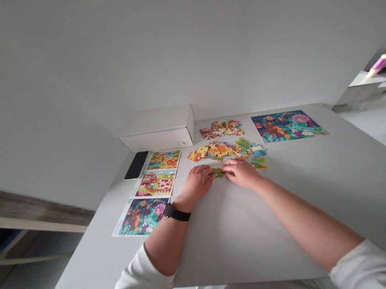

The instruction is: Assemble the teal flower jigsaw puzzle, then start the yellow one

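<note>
My left hand (197, 182) and my right hand (241, 172) rest on the white table (304, 188), fingertips meeting on a small green puzzle piece (217, 172) pinched between them. A black watch (176, 213) sits on my left wrist. Just beyond the hands lies a loose spread of colourful puzzle pieces (226, 150), and a smaller heap of reddish pieces (221, 128) lies farther back. A few green and blue pieces (259, 163) lie to the right of my right hand.
A finished blue puzzle (286, 126) lies at the back right. A sheet with three reference pictures (151, 190) lies on the left beside a black phone (136, 164). A white box (159, 129) stands at the back against the wall.
</note>
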The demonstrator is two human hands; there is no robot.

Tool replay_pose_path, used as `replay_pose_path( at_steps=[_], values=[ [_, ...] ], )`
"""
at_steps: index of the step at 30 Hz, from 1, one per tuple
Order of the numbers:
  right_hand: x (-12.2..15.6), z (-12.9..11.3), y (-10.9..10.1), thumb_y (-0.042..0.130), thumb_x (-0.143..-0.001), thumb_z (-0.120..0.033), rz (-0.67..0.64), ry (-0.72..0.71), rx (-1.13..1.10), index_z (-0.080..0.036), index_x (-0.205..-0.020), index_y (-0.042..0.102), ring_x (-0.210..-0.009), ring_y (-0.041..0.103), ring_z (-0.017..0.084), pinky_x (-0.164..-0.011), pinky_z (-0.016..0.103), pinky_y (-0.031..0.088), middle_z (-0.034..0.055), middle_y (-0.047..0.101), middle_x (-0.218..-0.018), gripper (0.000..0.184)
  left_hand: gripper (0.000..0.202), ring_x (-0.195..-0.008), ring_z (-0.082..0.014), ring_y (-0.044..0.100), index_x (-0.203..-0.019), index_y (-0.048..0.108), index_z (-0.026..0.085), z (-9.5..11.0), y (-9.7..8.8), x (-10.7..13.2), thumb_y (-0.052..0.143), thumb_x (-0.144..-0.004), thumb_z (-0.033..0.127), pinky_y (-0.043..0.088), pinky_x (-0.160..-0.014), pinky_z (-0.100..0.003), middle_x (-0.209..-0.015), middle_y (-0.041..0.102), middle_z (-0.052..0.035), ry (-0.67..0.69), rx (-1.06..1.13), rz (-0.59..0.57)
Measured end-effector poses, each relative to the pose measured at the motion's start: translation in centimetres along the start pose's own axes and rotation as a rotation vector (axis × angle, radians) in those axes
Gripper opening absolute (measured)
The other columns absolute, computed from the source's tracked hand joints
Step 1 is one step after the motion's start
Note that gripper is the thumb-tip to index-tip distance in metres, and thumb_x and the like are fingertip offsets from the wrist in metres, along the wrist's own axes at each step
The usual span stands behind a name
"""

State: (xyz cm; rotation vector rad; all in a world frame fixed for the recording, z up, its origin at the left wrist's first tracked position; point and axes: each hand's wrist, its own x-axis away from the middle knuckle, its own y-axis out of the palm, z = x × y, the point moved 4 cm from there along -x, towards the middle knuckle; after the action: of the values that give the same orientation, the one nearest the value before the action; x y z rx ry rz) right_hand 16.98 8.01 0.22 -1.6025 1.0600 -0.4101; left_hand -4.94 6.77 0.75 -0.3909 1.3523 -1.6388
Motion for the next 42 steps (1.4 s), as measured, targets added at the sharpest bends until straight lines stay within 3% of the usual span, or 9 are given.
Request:
replay_pose_path(
  at_steps=[8,13,17,22,30,33,38,42],
  values=[
    [0.0,-0.5,0.0,0.074,-0.101,-0.022,-0.026,0.016,0.014,-0.029,-0.115,0.088,-0.113,0.075,0.025,-0.112,0.043,0.052,0.008,0.081,-0.131,0.022,0.026,-0.128,-0.0284,0.071,-0.125,0.08,0.026,-0.2,0.2,0.0,0.069,-0.101,0.022,0.057,-0.118,-0.051,-0.137,0.076,-0.0104,-0.008,0.018,0.011],
    [0.0,-0.4,-0.6,0.076,-0.096,-0.017,0.053,0.052,-0.048,-0.026,-0.13,0.082,-0.119,0.073,0.027,-0.115,0.044,0.052,0.0091,0.08,-0.131,0.036,0.028,-0.13,-0.0289,0.07,-0.127,0.079,0.025,0.2,-0.1,0.0,0.068,-0.101,0.022,0.056,-0.119,-0.052,-0.139,0.075,-0.0109,-0.004,0.023,0.021],
    [0.1,0.4,-1.4,0.071,-0.1,-0.019,0.111,0.146,-0.033,-0.026,-0.118,0.085,-0.116,0.072,0.026,-0.11,0.041,0.055,0.0088,0.08,-0.122,0.025,0.032,-0.134,-0.0283,0.068,-0.133,0.077,0.026,1.1,-0.3,0.0,0.065,-0.103,0.021,0.056,-0.121,-0.051,-0.146,0.073,-0.0113,0.061,0.052,0.02],
    [0.0,0.3,-1.4,0.067,-0.101,-0.017,0.036,0.126,0.025,-0.024,-0.104,0.088,-0.108,0.073,0.025,-0.105,0.037,0.055,0.0079,0.081,-0.109,0.022,0.038,-0.143,-0.0287,0.064,-0.142,0.075,0.028,1.8,0.4,0.0,0.065,-0.106,0.026,0.052,-0.125,-0.052,-0.153,0.07,-0.0097,0.181,0.081,-0.054],
    [-0.4,0.3,-2.0,0.069,-0.101,-0.02,0.02,0.135,-0.011,-0.026,-0.109,0.088,-0.108,0.076,0.023,-0.104,0.035,0.057,0.006,0.084,-0.114,0.021,0.034,-0.139,-0.03,0.068,-0.136,0.08,0.029,1.1,0.8,0.0,0.066,-0.105,0.029,0.053,-0.124,-0.054,-0.147,0.075,-0.0089,0.192,0.074,-0.09],
    [-0.5,2.2,-3.6,0.068,-0.102,-0.021,0.063,0.255,-0.014,-0.027,-0.114,0.087,-0.11,0.077,0.024,-0.103,0.036,0.058,0.0065,0.084,-0.118,0.024,0.032,-0.138,-0.0297,0.07,-0.132,0.081,0.029,0.9,0.6,0.0,0.066,-0.104,0.027,0.054,-0.123,-0.054,-0.145,0.076,-0.0091,0.187,0.072,-0.073],
    [0.7,7.9,-7.1,0.064,-0.1,-0.015,0.214,0.53,0.066,-0.024,-0.128,0.082,-0.114,0.075,0.028,-0.104,0.04,0.058,0.0108,0.082,-0.125,0.034,0.028,-0.135,-0.0309,0.072,-0.125,0.083,0.027,0.8,0.5,-0.2,0.065,-0.104,0.026,0.055,-0.121,-0.056,-0.142,0.078,-0.0097,0.168,0.057,-0.054],
    [1.8,11.1,-8.1,0.064,-0.099,-0.016,0.263,0.657,0.099,-0.022,-0.134,0.078,-0.12,0.073,0.03,-0.109,0.043,0.056,0.0124,0.08,-0.131,0.037,0.028,-0.134,-0.0301,0.072,-0.125,0.082,0.026,1.0,0.5,-0.3,0.063,-0.104,0.026,0.056,-0.12,-0.054,-0.141,0.078,-0.0092,0.166,0.057,-0.057]
  ],
)
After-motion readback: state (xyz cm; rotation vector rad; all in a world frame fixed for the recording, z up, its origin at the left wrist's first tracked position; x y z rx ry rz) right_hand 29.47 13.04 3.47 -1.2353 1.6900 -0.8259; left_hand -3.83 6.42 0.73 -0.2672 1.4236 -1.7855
